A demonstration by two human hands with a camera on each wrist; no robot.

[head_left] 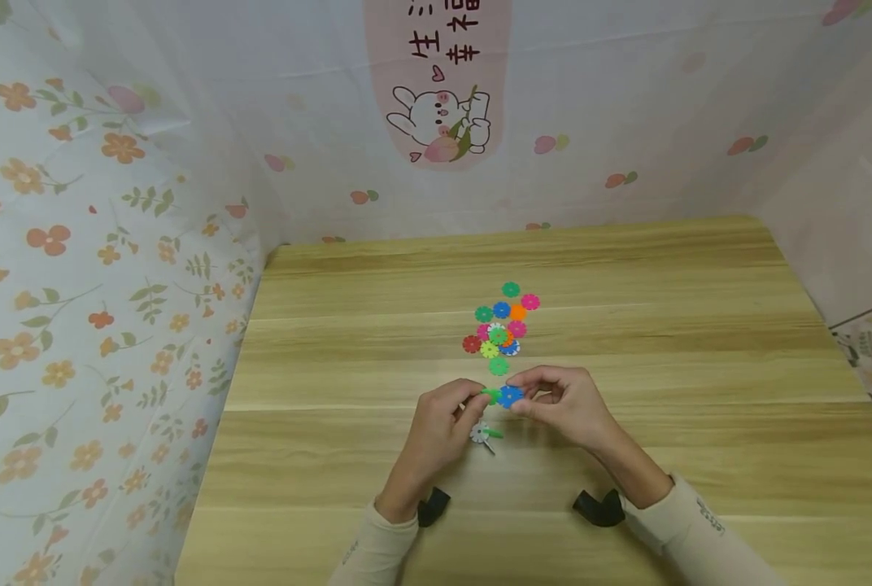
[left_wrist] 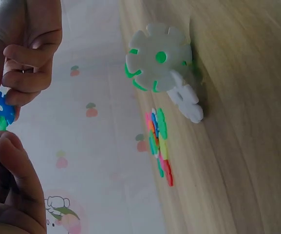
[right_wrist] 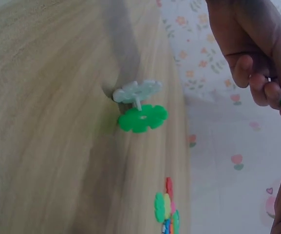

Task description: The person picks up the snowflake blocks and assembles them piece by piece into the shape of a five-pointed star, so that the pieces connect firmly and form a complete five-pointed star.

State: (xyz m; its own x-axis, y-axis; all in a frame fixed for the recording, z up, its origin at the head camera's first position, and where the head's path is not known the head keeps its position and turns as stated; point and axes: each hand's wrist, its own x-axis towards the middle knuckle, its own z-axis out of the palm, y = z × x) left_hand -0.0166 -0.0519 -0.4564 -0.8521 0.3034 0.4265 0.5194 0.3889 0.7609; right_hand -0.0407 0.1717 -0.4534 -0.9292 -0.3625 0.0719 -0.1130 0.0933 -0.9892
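Head view: still early days, at a guess. A green disc [head_left: 490, 396] is pinched by the left hand [head_left: 442, 422] and a blue disc [head_left: 510, 396] by the right hand [head_left: 566, 404], so the pair is held right between them. One small white-and-green cluster [head_left: 477, 437] has been put together and is parked at about 7 o'clock from the blue disc. A bunch of loose discs [head_left: 498, 334] is left on the worktop [head_left: 319, 448], at 12 o'clock from the pair.

Left wrist view: the held discs are seen overlapping, but whether they've been fully slotted can't be told. The cluster is spotted between 2 and 3 o'clock from them.

Right wrist view: the pair is mostly cut off at the frame's edge; the cluster is shown at 9 o'clock from it.
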